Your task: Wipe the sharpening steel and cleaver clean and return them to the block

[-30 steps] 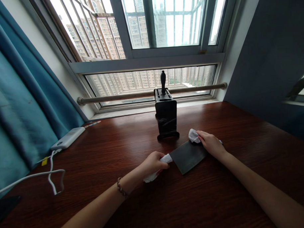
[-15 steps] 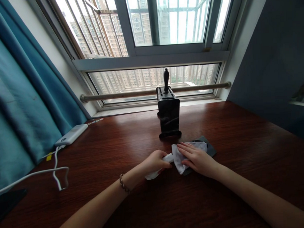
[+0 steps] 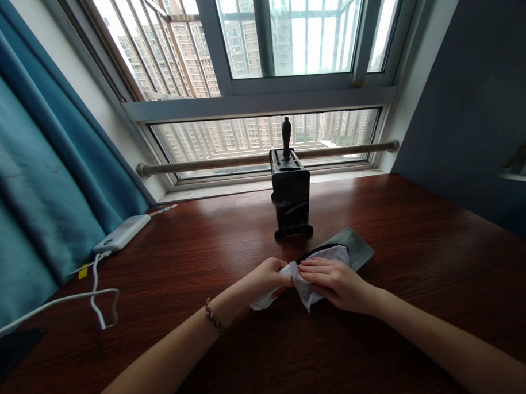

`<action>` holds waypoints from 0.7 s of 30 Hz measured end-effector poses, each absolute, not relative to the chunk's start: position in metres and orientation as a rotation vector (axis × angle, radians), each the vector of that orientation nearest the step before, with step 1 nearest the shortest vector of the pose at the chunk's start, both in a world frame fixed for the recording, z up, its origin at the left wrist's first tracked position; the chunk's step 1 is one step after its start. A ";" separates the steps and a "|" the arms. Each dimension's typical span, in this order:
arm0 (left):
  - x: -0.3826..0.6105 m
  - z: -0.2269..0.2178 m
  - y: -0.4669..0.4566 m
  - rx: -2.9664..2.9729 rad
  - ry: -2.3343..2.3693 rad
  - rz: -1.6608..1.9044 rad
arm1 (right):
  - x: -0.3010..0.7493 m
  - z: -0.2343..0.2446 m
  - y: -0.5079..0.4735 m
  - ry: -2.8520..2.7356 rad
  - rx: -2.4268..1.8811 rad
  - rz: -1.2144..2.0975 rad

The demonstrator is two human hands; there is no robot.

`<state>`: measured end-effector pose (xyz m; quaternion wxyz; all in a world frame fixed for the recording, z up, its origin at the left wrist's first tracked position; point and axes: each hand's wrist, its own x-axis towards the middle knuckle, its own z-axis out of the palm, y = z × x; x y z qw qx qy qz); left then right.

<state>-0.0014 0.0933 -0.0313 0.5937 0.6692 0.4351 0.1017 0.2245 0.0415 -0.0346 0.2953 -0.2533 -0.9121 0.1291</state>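
Note:
A kitchen cleaver lies flat, its broad grey blade (image 3: 356, 248) showing at the far right end. My left hand (image 3: 268, 280) is closed round its handle end, which is wrapped in white cloth or tissue (image 3: 261, 302); the handle itself is hidden. Flat along the blade, my right hand (image 3: 341, 283) presses a white cloth (image 3: 337, 253), fingers together on top. The cloth covers the part of the blade nearest the left hand, and one corner hangs towards me. A dark edge of the blade runs behind it.
Beyond the hands stands a black knife block (image 3: 291, 199) with one knife handle (image 3: 286, 133) sticking up. At the left lie a white power strip or adapter (image 3: 123, 233) and its cable (image 3: 94, 292), beside a blue curtain (image 3: 50, 170). The wooden table (image 3: 195, 239) meets a window.
My right hand has slid the cloth left and slightly down along the blade, towards my left hand. More of the grey blade shows at the right. The left hand keeps its grip.

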 end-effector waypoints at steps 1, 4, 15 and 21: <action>-0.001 -0.031 0.093 1.540 1.013 0.234 | 0.225 -0.032 0.041 -2.414 -0.659 0.356; -0.001 -0.027 0.093 1.500 1.016 0.231 | 0.226 -0.023 0.040 -2.412 -0.607 0.444; -0.002 -0.032 0.098 1.460 0.968 0.248 | 0.247 0.009 0.043 -2.389 -0.571 0.996; 0.002 -0.025 0.093 1.500 1.037 0.243 | 0.308 0.010 0.070 -2.257 -0.929 1.182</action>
